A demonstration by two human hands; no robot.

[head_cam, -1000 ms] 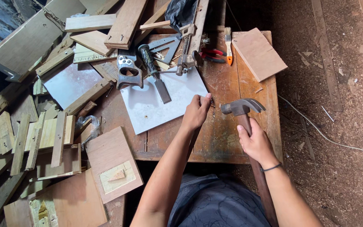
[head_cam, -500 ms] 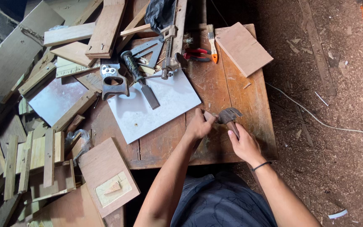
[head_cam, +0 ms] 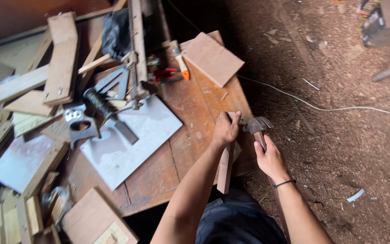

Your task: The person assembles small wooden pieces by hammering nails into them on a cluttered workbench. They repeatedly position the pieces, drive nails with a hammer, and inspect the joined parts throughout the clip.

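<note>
Two hands (hammer (head_cam: 257, 125), wood strip (head_cam: 225, 165))

Your worn wooden desk (head_cam: 190, 113) carries a pale grey board (head_cam: 132, 144) at its centre, a chisel (head_cam: 109, 115) lying on that board toward 10 o'clock, a square plywood offcut (head_cam: 212, 58) at 1 o'clock, and red-handled pliers (head_cam: 165, 74) at 12 o'clock.

Bare arms, thin black band (head_cam: 284, 183) on right wrist, dark trousers (head_cam: 240, 221).

Our left hand (head_cam: 225, 130) steadying a wooden strip (head_cam: 225, 167) on the counter (head_cam: 190, 113), our right hand (head_cam: 271, 158) gripping a claw hammer (head_cam: 257, 124), head beside the strip's top
</note>
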